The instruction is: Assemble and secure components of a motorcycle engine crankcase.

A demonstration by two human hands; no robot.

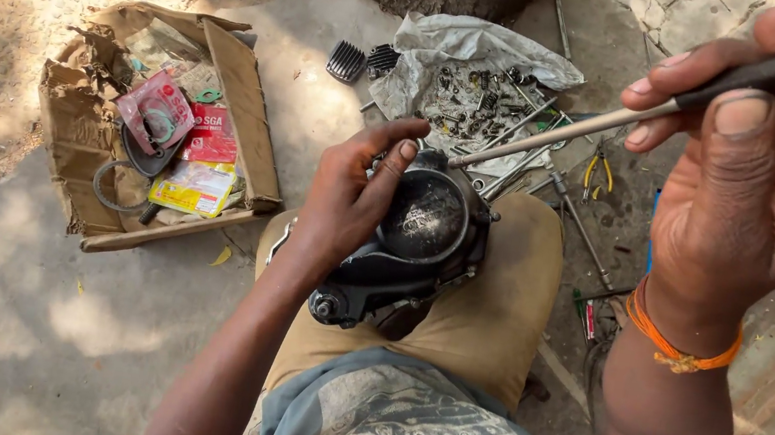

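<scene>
Nearest the lens, at two o'clock, the right hand (765, 190) has its grip clamped on the dark handle of a screwdriver (561, 131), whose tip touches the rim of a black engine cover (414, 242). That cover rests on the person's knee at centre, with the left hand (349, 202) closed around its nine o'clock edge. Farther off, a torn cardboard box (241, 106) of gaskets lies at ten o'clock, and a cloth (472, 48) strewn with bolts at twelve.
</scene>
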